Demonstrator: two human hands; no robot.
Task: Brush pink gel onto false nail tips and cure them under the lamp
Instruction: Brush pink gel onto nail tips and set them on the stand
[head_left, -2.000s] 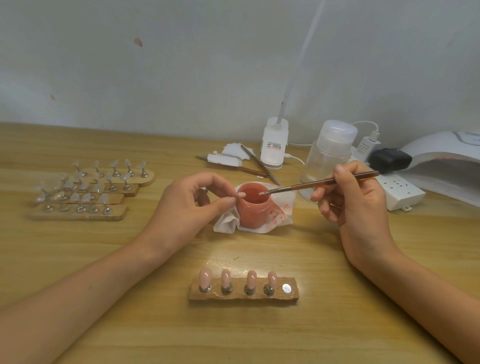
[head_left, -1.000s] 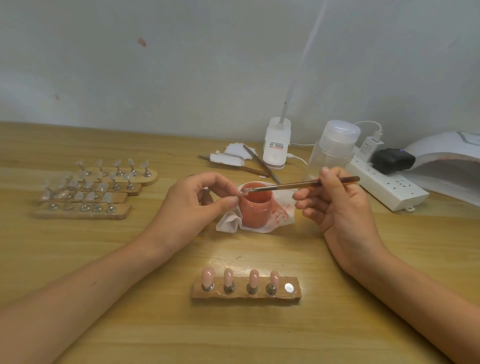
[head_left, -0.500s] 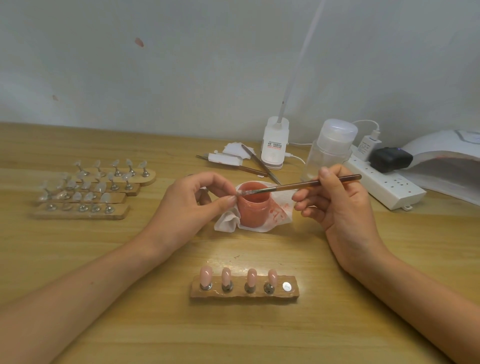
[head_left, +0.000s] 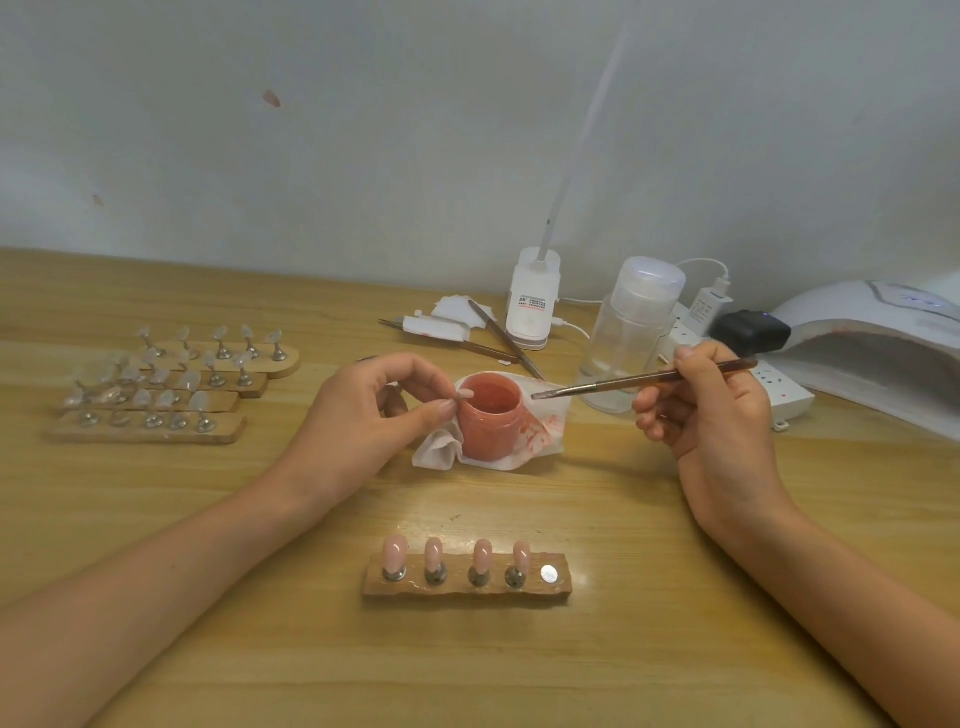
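In the middle of the frame the left hand (head_left: 363, 415) has its grip closed in a pinch, thumb and forefinger holding a small pale nail tip (head_left: 464, 395) right at the left rim of the open jar of pink gel (head_left: 491, 421). The jar stands on a pink-stained tissue (head_left: 543, 434). To the right, the right hand (head_left: 711, 410) has its grip curled round a thin brush (head_left: 644, 378), whose bristles point left and hover just beside the jar's right rim, not touching it. Lower centre, a wooden holder (head_left: 467, 590) on the tabletop (head_left: 519, 675) carries four pink-coated tips upright in a row, with a bare metal disc at its right end. Four racks of clear tips (head_left: 156, 384) lie at middle left. The white curing lamp (head_left: 883, 332) sits at the right edge, behind a power strip (head_left: 779, 392).
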